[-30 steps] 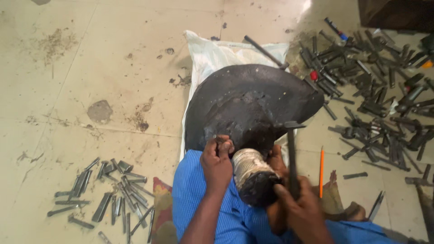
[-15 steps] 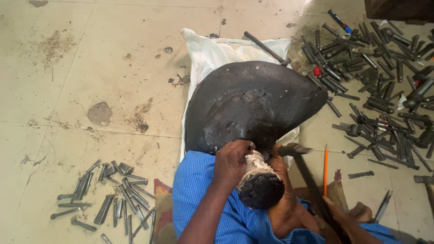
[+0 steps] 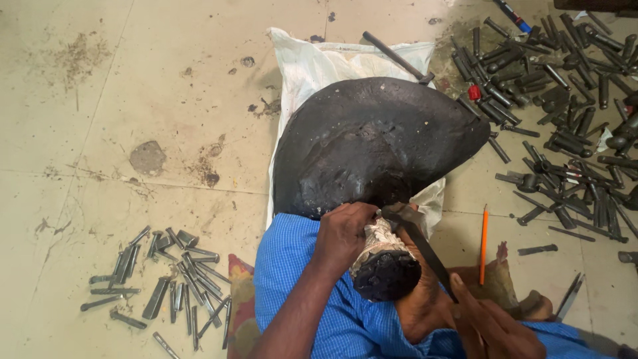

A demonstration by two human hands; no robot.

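Clearly the work calls for a steady hold and short, controlled strokes: the left hand [image 3: 342, 234] curls its fingers closed at the top of a pale carved piece [image 3: 380, 240], seemingly pinching a small punch I cannot make out, while the right hand [image 3: 495, 327] wraps shut around the handle of a dark hammer [image 3: 417, 239], whose head sits right at the left fingertips. Judging from this, the blow should land square, with the thumb kept clear. That piece rests on the person's lap against a blue checked cloth [image 3: 299, 279]; its relief surface looks light and finely ridged, and its lower end is capped by a lumpy black mass [image 3: 385, 276]. Just beyond it a big, dull black, pitted mound [image 3: 372, 143], rounded and pointed at the right, lies on a white woven sack [image 3: 312, 66]. Slim grey metal punches [image 3: 173, 279] lie scattered on the stained floor [image 3: 100, 100] at left, a larger heap of dark ones [image 3: 565, 133] at right, and an orange pencil [image 3: 483, 244] lies nearby.
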